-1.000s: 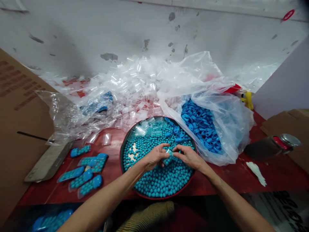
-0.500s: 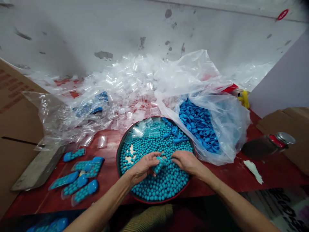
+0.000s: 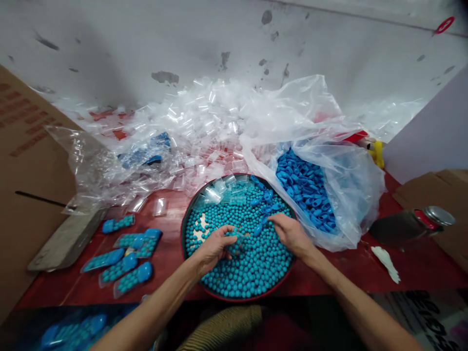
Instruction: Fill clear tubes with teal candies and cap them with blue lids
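Observation:
My left hand (image 3: 215, 247) is closed around a small clear plastic tube (image 3: 237, 238), over the middle of a round tray (image 3: 184, 229) full of turquoise beads (image 3: 237, 280). How many beads are in the tube is hard to make out. Between the fingertips of my right hand (image 3: 292, 235) is a blue plastic cap (image 3: 259, 228), just right of the tube and apart from it. Some empty clear tubes (image 3: 219, 187) and several loose blue caps (image 3: 270, 208) lie on the beads at the tray's far side.
Several filled, blue-capped tubes (image 3: 133, 280) lie on the red table (image 3: 164, 287) at left. Behind the tray rises a heap of clear tubes (image 3: 208, 117). A plastic bag (image 3: 360, 190) of blue caps stands right, near a dark bottle (image 3: 398, 225). Cardboard (image 3: 32, 146) borders the left.
My right hand has drawn back slightly from the left, and a blue cap now shows in its fingers. My left hand still holds the tube. The whole view has shifted a little.

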The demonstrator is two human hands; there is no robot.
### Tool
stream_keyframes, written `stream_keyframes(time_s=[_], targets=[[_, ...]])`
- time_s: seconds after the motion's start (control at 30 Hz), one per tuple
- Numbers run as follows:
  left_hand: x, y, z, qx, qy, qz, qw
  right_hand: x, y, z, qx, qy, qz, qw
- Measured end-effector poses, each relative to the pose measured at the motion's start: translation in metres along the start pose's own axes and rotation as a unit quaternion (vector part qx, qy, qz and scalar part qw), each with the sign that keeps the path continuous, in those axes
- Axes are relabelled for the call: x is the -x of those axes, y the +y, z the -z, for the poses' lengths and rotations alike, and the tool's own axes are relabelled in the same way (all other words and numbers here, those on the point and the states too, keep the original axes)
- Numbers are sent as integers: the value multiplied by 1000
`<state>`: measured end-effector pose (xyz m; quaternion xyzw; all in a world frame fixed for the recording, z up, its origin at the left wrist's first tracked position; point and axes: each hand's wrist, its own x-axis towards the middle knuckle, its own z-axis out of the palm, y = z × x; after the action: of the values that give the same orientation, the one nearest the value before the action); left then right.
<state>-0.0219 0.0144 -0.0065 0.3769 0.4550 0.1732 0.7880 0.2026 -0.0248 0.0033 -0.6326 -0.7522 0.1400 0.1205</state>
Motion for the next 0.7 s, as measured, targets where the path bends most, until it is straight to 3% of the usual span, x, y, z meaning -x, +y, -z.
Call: stream_keyframes(time_s=[0.1,0.17,0.27,0.37,0.57,0.7], targets=[[0,-1,0,-7,7,-2,1000,-14,-4,7,86,-2,-160,983],[1,-1,-2,-8,1,-6,1000,-25,-15,1,130,-39,-181,974],[2,0,-3,-8,5,-24,1000,-31,-32,-16,141,-30,-108,984],[3,-1,-3,-10,4,-40,999,-29,-38,-27,74,-4,-28,997],[1,-2,-7,-11,2,-71,997,-24,-44,-25,-76,2,29,997],[-1,-5,-8,1,3,-98,995,-15,-49,-20,-191,7,63,980]])
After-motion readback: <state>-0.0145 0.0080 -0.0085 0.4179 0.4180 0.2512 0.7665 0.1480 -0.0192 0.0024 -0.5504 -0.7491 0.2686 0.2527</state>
